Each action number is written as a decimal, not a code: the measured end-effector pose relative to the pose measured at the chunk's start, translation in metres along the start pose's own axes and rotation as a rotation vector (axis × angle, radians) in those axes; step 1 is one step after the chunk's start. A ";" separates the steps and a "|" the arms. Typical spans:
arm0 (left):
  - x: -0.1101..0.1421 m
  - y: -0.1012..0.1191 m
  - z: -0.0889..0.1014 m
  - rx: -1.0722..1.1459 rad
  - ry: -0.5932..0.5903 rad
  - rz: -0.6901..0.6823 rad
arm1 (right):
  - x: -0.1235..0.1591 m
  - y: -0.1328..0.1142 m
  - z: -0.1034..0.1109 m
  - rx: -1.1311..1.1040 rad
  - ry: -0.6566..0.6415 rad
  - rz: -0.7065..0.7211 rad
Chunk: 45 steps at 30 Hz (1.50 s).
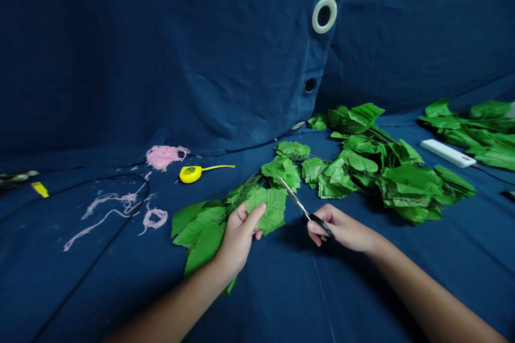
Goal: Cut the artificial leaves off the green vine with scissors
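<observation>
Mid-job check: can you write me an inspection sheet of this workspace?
Surface: blue cloth, lightly creased, pale specks at left
Job's things: scissors; green leaves in hand, leaf bunches at right
Clutter: pink yarn bundle, loose strands, yellow tape measure, white device
Grippers: none; bare left hand grips leaves, right hand holds scissors
Cables: black cord at left beside loose strands; another at white device
Surroundings: blue curtain behind; other people, nothing seen
</observation>
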<state>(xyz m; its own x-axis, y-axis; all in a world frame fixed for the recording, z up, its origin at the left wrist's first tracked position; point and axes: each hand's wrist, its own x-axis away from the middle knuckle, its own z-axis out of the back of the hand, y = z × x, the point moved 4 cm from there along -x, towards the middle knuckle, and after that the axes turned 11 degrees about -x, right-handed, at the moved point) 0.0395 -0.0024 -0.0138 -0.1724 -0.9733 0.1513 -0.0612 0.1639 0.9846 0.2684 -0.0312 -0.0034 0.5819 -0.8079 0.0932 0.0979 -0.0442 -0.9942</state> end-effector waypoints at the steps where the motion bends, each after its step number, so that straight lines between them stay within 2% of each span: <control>1: 0.000 0.000 0.000 -0.001 -0.002 -0.002 | 0.000 -0.001 0.000 -0.003 -0.003 0.006; 17: 0.000 0.001 0.000 0.025 0.016 -0.002 | 0.000 -0.001 -0.001 0.003 0.008 -0.043; 20: -0.002 -0.003 0.000 0.053 -0.030 0.013 | -0.002 -0.002 -0.002 0.012 0.033 -0.068; 24: -0.004 -0.007 0.000 0.060 -0.083 0.028 | -0.005 -0.002 -0.001 0.015 0.087 -0.021; 32: -0.001 0.003 -0.001 0.028 -0.072 0.046 | -0.009 0.010 0.000 -0.070 0.221 -0.082; 39: -0.005 -0.001 0.002 0.067 -0.090 0.016 | -0.010 0.014 -0.018 -0.279 0.105 -0.144; 45: -0.008 -0.002 0.001 -0.012 -0.102 -0.056 | -0.010 0.009 -0.026 -0.288 0.029 -0.076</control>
<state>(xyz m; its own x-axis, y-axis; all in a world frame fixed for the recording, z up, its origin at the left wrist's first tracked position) 0.0395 0.0049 -0.0168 -0.2686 -0.9594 0.0864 -0.0621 0.1067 0.9923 0.2425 -0.0389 -0.0148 0.5581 -0.8121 0.1701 -0.0954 -0.2665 -0.9591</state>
